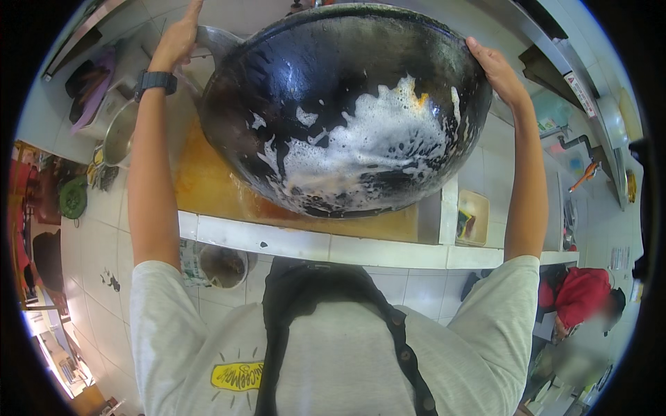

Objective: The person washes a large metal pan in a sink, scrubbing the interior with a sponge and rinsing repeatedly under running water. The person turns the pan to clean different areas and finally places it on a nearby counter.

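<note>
A large dark metal wok point(333, 57) is tilted up over a tiled sink, its inside facing me. White soapy foam covers its lower and right inner wall, with a small orange patch near the foam's top. At the upper left, my left hand point(177, 44) is closed around the wok's loop handle, its index finger pointing away. My right hand point(491, 67) grips the rim at the upper right, the thumb on the edge; its other fingers are hidden behind the wok. Yellow-brown water point(208, 182) lies in the basin point(428, 223) under the wok.
The white tiled ledge point(296, 236) runs between me and the basin. A cream tray point(483, 223) with a sponge sits right of it. A metal pot point(120, 135) stands at left, a bucket point(225, 265) below the ledge. An orange-handled tap point(585, 174) and a person in red point(580, 294) are at right.
</note>
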A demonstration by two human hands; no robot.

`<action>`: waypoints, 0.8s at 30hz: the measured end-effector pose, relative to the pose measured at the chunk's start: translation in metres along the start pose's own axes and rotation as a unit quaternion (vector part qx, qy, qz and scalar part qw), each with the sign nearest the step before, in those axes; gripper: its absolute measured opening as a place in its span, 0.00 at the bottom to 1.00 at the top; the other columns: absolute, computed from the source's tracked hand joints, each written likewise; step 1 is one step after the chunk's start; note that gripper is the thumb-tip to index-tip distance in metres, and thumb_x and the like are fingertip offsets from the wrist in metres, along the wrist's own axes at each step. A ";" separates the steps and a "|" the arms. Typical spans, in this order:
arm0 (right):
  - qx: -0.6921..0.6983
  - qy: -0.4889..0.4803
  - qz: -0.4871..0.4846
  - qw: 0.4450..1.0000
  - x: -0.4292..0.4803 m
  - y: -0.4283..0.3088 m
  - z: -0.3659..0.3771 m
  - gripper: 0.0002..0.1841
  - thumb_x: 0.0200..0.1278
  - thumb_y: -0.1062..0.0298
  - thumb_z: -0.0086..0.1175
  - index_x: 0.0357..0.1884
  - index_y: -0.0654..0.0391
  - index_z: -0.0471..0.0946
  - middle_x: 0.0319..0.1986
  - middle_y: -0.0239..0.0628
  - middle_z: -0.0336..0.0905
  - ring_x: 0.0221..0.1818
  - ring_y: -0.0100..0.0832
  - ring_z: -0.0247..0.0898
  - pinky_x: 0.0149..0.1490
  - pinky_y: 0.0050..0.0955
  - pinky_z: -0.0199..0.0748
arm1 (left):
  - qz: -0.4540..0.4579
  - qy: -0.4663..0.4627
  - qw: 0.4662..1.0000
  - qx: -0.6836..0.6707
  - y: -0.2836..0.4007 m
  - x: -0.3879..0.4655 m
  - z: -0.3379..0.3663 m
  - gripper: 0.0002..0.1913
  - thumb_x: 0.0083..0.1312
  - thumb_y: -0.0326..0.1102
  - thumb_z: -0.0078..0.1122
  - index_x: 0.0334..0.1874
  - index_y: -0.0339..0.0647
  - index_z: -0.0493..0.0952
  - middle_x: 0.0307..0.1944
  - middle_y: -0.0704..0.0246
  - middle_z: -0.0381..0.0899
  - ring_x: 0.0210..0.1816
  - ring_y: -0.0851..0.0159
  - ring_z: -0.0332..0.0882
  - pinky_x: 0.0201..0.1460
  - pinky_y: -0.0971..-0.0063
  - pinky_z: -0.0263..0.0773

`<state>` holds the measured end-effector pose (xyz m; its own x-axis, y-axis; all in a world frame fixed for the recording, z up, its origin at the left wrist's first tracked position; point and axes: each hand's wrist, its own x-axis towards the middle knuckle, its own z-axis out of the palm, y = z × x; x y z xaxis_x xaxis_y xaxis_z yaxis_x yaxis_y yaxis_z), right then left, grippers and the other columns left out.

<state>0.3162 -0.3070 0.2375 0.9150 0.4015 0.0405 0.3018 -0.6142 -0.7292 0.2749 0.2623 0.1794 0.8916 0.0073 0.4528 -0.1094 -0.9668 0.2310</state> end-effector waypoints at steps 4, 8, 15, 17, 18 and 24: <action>0.005 -0.018 -0.031 0.999 0.007 -0.004 0.001 0.35 0.75 0.37 0.44 0.47 0.66 0.82 0.43 0.32 0.82 0.46 0.24 0.73 0.59 0.25 0.68 | -0.181 -0.001 0.960 -0.215 0.018 -0.018 -0.008 0.38 0.66 0.72 0.34 0.24 0.36 0.66 0.13 0.67 0.64 0.16 0.65 0.66 0.25 0.71 0.65; -0.017 -0.026 -0.014 0.999 0.007 -0.005 0.001 0.35 0.76 0.38 0.43 0.47 0.66 0.82 0.42 0.31 0.82 0.45 0.23 0.72 0.59 0.24 0.67 | -0.219 -0.057 0.940 -0.254 0.028 -0.039 -0.027 0.43 0.68 0.76 0.38 0.19 0.34 0.69 0.14 0.67 0.62 0.18 0.67 0.63 0.29 0.71 0.64; 0.009 -0.013 -0.028 0.999 0.011 0.016 -0.008 0.33 0.76 0.38 0.43 0.46 0.64 0.83 0.42 0.30 0.82 0.46 0.22 0.72 0.59 0.23 0.66 | -0.128 -0.096 0.913 -0.376 0.047 -0.071 -0.042 0.31 0.69 0.66 0.53 0.18 0.47 0.66 0.15 0.81 0.57 0.19 0.77 0.55 0.25 0.79 0.55; 0.005 0.003 -0.020 1.000 0.011 0.026 -0.013 0.32 0.76 0.38 0.43 0.48 0.63 0.82 0.44 0.30 0.81 0.47 0.22 0.71 0.60 0.24 0.65 | -0.118 -0.119 0.918 -0.359 0.058 -0.074 -0.052 0.30 0.70 0.64 0.54 0.18 0.48 0.65 0.16 0.82 0.54 0.19 0.78 0.52 0.25 0.79 0.52; 0.005 0.013 -0.012 1.000 0.011 0.032 -0.015 0.32 0.76 0.38 0.43 0.48 0.63 0.82 0.44 0.30 0.81 0.48 0.22 0.71 0.61 0.24 0.64 | -0.114 -0.131 0.919 -0.354 0.063 -0.074 -0.056 0.30 0.69 0.65 0.54 0.19 0.49 0.64 0.18 0.83 0.51 0.21 0.79 0.48 0.25 0.79 0.48; -0.005 0.021 0.011 1.000 0.008 0.053 -0.031 0.32 0.75 0.37 0.44 0.51 0.62 0.81 0.46 0.29 0.79 0.53 0.24 0.68 0.65 0.26 0.59 | -0.070 -0.083 0.931 -0.348 0.088 -0.069 -0.054 0.31 0.69 0.66 0.54 0.20 0.47 0.65 0.19 0.83 0.54 0.23 0.79 0.51 0.26 0.80 0.48</action>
<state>0.3477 -0.3571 0.2200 0.9318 0.3591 0.0528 0.2835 -0.6294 -0.7235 0.1803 0.1905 0.2153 0.9678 0.0253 0.2503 -0.1940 -0.5583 0.8067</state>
